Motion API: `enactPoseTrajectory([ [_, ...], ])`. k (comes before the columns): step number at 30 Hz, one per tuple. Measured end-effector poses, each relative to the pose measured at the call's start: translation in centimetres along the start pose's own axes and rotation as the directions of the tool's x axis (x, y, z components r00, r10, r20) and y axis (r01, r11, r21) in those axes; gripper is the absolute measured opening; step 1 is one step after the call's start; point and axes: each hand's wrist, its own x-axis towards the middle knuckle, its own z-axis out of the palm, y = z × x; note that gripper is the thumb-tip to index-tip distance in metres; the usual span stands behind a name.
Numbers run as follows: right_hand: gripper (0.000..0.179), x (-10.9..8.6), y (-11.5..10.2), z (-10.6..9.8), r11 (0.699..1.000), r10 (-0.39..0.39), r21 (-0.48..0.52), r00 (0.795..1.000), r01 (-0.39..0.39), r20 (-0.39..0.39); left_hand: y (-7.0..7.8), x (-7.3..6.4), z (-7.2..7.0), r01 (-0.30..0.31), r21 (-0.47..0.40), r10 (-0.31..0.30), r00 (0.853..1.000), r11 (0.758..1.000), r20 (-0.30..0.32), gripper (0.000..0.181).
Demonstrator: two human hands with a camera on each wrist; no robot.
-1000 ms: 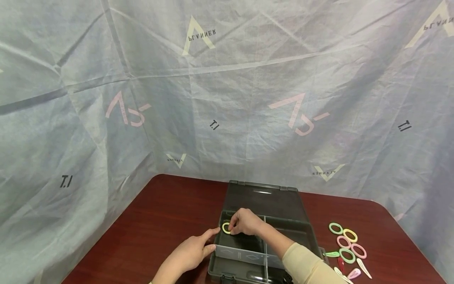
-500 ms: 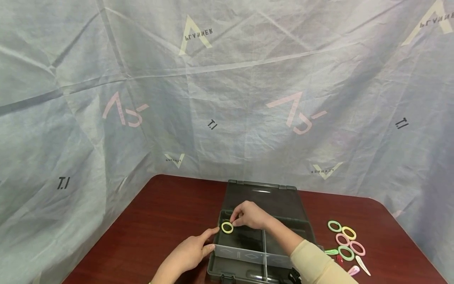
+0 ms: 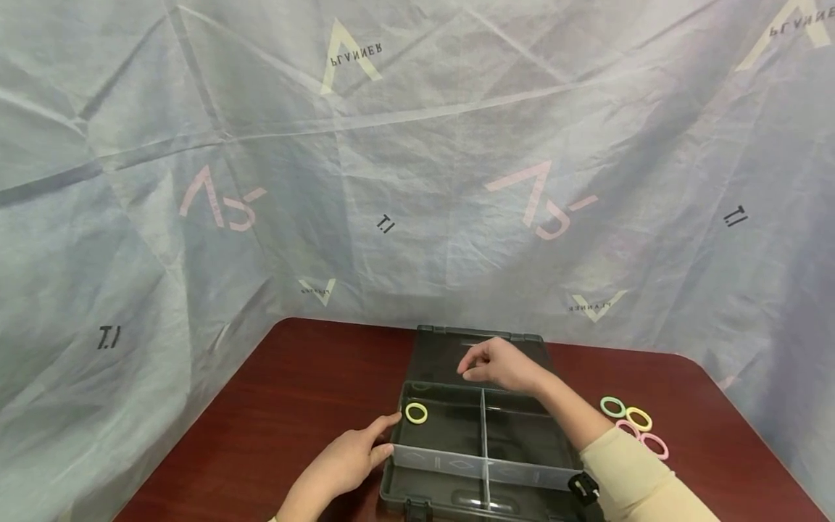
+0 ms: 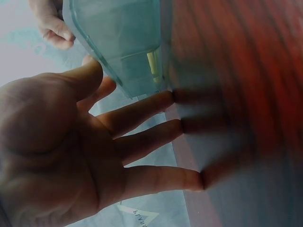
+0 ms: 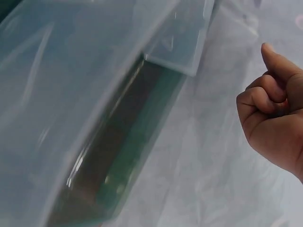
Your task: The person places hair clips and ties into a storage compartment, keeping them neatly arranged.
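Note:
A yellow hair tie [image 3: 416, 413] lies in the back left compartment of a dark see-through organizer box [image 3: 450, 500]; its yellow edge also shows through the wall in the left wrist view. My left hand [image 3: 346, 458] rests at the box's left side, forefinger and thumb at the rim. In the left wrist view the other fingers [image 4: 151, 142] stretch down to the tabletop. My right hand [image 3: 504, 365] hovers over the box's opened lid [image 3: 437, 355], holding nothing. Its fingers are loosely bent, as the right wrist view also shows.
Pale dividers [image 3: 443, 462] split the box into several compartments. On the red-brown table [image 3: 326, 377], to the right, lie a green hair tie [image 3: 612, 407], a yellow one [image 3: 638, 418] and pink ones [image 3: 654, 446]. A grey printed cloth [image 3: 417, 181] hangs behind.
My right hand has let go of the yellow hair tie and moved up and right, out of the compartment. The right sleeve now covers the hair clips. My left hand has stayed at the box.

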Motion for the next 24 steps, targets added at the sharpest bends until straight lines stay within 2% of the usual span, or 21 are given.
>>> enactPoseTrajectory([
  [5,0.008,-1.9,1.7,-2.1,0.999,0.035,-0.022,0.999,-0.036,-0.035,-0.1,0.2,0.1,-0.017,0.004,0.017,1.000,1.000,-0.004,0.056],
  [14,0.009,-5.2,5.1,-4.2,0.996,0.087,-0.015,0.991,-0.089,-0.098,-0.3,0.0,0.2,-0.027,0.017,0.027,1.000,0.999,-0.011,0.056],
  [24,0.016,-8.8,8.9,-6.6,0.972,0.226,-0.025,0.958,-0.234,-0.176,-0.5,-1.0,0.3,-0.039,0.059,0.041,0.999,0.997,-0.029,0.055],
])
